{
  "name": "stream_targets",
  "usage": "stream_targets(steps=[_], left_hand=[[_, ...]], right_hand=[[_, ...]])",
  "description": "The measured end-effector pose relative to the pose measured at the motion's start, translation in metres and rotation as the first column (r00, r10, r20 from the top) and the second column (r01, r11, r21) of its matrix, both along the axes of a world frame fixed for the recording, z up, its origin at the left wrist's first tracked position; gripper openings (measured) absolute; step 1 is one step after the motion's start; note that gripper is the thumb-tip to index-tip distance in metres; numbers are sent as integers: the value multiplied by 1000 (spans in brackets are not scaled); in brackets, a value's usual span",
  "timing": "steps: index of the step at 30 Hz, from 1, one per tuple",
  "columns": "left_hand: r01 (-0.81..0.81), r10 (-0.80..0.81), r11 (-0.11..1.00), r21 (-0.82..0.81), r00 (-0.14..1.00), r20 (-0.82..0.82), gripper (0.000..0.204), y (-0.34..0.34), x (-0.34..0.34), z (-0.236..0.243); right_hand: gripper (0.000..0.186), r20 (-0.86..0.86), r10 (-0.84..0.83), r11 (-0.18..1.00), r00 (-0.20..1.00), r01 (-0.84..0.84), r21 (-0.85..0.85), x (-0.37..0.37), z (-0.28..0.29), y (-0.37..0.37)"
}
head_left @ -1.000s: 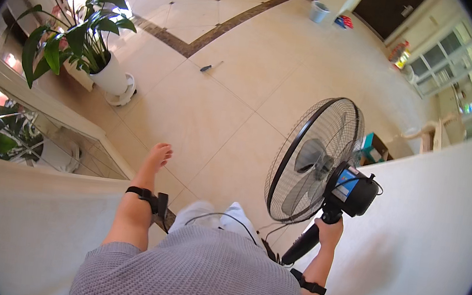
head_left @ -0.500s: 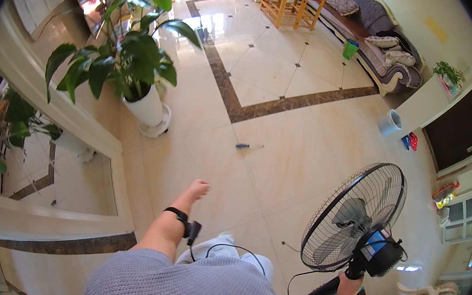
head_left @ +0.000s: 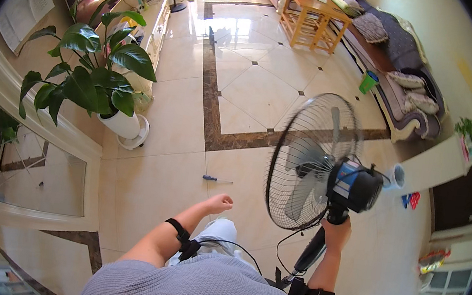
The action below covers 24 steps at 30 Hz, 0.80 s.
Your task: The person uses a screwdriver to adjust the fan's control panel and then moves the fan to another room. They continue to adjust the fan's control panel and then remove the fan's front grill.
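The right hand (head_left: pixel 336 232) grips the black pole of a pedestal fan (head_left: pixel 359 187) below the motor; the pole's lower end is hard to make out near the forearm strap (head_left: pixel 321 294). The left hand (head_left: pixel 219 204) has its fingers curled closed. A blue-handled screwdriver (head_left: pixel 212 178) lies just beyond it, nearer than half a second ago. Farther off, the fan's cage now overlaps the dark tile border (head_left: pixel 211 118).
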<state>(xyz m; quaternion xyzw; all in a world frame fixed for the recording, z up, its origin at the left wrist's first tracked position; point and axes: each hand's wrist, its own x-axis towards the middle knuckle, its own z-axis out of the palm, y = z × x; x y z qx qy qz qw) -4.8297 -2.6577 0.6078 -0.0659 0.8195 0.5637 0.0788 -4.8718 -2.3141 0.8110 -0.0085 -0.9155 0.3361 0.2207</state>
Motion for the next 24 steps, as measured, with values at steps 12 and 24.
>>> stream_targets(steps=[12, 24], left_hand=[[64, -71, 993, -100, 996, -61, 32, 217, -68, -228], [-509, 494, 860, 9, 829, -261, 36, 357, -153, -321]], right_hand=[[51, -66, 371, 928, 926, -371, 19, -109, -155, 71], [43, -120, 733, 672, 670, -740, -28, -255, -261, 112]])
